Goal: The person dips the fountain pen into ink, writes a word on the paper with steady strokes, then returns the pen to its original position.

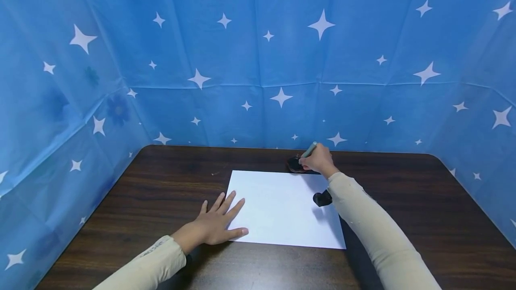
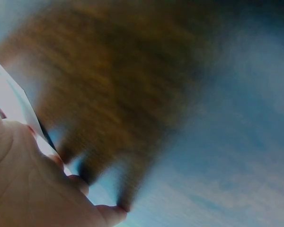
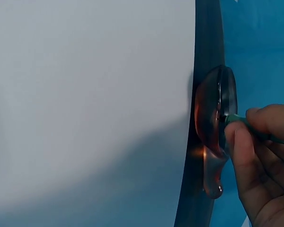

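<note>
Sleeves (image 1: 380, 223) foremost, rests splayed left hand (image 1: 214, 225) on left edge of paper (image 1: 278, 209) and pinches green pen (image 1: 309, 150) in right hand (image 1: 319, 161) at dark dish (image 1: 294, 165) by far edge of table (image 1: 181, 167), apparently dipping, next needing careful lift.

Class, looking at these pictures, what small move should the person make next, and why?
Probably lift the green tool from the dark dish and bring it over the paper: the right hand holds its tip at the dish, the sheet looks unmarked, and the left hand lies spread across its left edge.
</note>
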